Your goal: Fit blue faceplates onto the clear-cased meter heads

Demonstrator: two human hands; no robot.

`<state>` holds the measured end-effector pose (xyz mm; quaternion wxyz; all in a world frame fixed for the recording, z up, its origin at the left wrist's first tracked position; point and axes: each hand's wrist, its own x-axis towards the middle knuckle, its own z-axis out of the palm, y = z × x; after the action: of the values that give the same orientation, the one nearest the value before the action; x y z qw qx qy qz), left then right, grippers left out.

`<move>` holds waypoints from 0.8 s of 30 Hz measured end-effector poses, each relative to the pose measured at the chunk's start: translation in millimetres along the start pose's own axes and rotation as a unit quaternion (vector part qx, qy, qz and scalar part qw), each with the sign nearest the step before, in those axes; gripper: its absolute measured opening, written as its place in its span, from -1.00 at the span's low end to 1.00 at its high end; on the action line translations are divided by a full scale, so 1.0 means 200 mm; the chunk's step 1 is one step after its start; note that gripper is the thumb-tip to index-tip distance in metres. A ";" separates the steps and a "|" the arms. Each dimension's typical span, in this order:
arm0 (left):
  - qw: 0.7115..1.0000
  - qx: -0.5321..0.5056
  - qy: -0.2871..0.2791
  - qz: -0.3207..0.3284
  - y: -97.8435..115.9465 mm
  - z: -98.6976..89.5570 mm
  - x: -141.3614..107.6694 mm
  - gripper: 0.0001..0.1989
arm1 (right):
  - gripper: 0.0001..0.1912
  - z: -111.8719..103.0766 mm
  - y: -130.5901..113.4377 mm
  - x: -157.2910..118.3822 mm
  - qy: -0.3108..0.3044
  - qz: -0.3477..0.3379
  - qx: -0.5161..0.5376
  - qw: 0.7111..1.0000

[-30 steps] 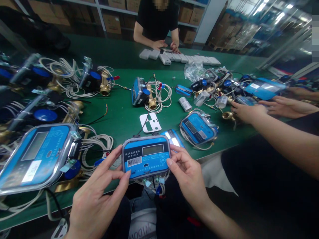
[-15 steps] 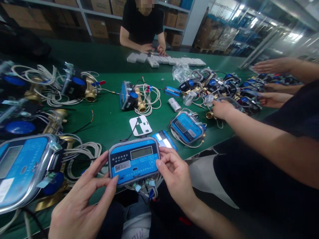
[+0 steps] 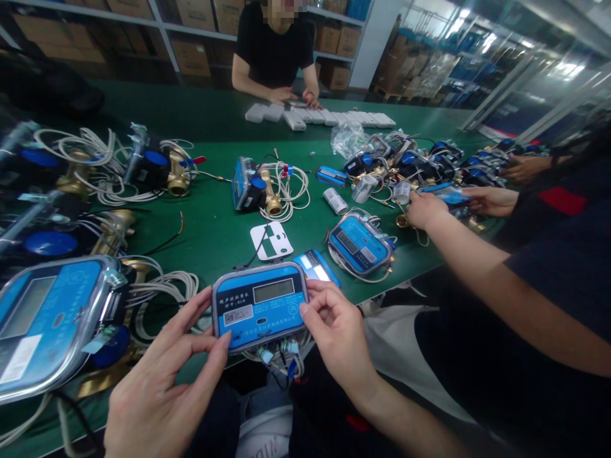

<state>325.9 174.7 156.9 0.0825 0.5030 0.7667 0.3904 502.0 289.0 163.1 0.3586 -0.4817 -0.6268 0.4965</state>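
Between my two hands is a blue-faced heat meter with a small grey display and a clear rim, its face tilted up toward me. My left hand grips its left edge with the thumb at the lower corner. On the right edge, my right hand has the thumb on the front and the fingers curled behind. Pale cables with light-blue tags hang beneath it. Just behind lie a white cut-out plate and a blue faceplate. Another blue meter rests to the right with its cable coiled around it.
Several meters with brass pipe fittings crowd the left, one large meter closest. A meter with coiled cable stands mid-table. Beside me, a co-worker's hands hold a blue panel near piled meters. Across the table, a person sits behind white boxes.
The meter and my hands appear shifted very slightly right, still in the same grip. On the right, the co-worker's hands now have a blue panel between them, and a raised arm has gone.
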 end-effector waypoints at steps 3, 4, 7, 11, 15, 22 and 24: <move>1.000 -0.009 -0.001 -0.014 0.02 -0.01 0.00 -0.71 | -0.82 0.00 0.01 0.00 0.003 -0.007 0.000 1.000; 1.000 -0.011 -0.002 -0.015 0.02 -0.01 0.01 -0.70 | -0.82 0.00 0.01 0.01 0.003 -0.009 0.001 1.000; 0.999 -0.007 -0.017 -0.042 0.02 -0.02 0.03 -0.61 | -0.81 0.00 0.01 0.01 -0.005 -0.010 -0.005 1.000; 0.990 -0.055 -0.008 -0.127 0.00 -0.02 0.11 -0.60 | -0.79 -0.02 0.01 0.03 -0.017 -0.008 -0.003 1.000; 0.955 -0.191 -0.115 -0.197 -0.01 0.02 0.22 -0.05 | -0.77 -0.02 0.03 0.04 -0.013 0.000 0.011 1.000; 0.944 -0.208 -0.073 -0.244 -0.02 0.07 0.22 -0.32 | -0.53 0.04 0.09 0.05 -0.023 0.039 0.008 0.999; 0.946 -0.219 -0.070 -0.227 -0.02 0.07 0.22 -0.36 | -0.52 0.05 0.10 0.06 -0.037 0.035 -0.006 0.999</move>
<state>309.9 217.4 156.5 0.3307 0.3115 0.7481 0.4836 493.9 297.5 140.9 0.3149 -0.4867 -0.6253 0.5224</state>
